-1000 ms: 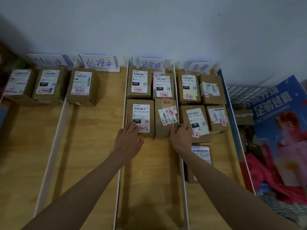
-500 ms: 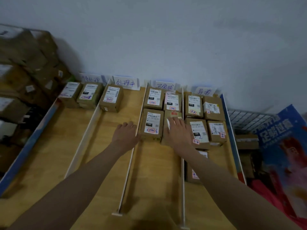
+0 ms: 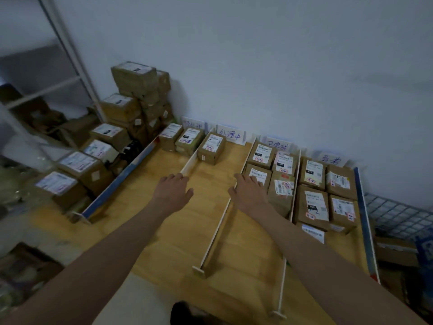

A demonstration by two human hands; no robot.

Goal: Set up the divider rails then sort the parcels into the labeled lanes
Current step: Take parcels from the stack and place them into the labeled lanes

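White divider rails [image 3: 218, 227] split a wooden board [image 3: 178, 233] into lanes, each with a handwritten label card [image 3: 230, 134] at the wall. Brown parcels fill the two right lanes [image 3: 312, 205], one parcel [image 3: 210, 147] sits in the second lane, and two parcels [image 3: 188, 140] sit in the far left lane. My left hand [image 3: 172, 190] hovers open over the second lane near the left rail. My right hand [image 3: 249, 192] is open over the middle rail, its fingers reaching the near-left parcel [image 3: 257, 175] of the third lane. Neither hand holds anything.
A stack of unsorted parcels [image 3: 131, 102] stands left of the board against the wall, with more parcels [image 3: 77, 163] in a row beside a blue edge strip [image 3: 117, 184]. A metal shelf frame [image 3: 68, 48] rises at far left. A wire grid [image 3: 398, 214] lies at right.
The view has swung left and pulled back, showing the parcel stack. Both hands have drifted left off the third-lane parcels; the left hand now hangs over the second lane.
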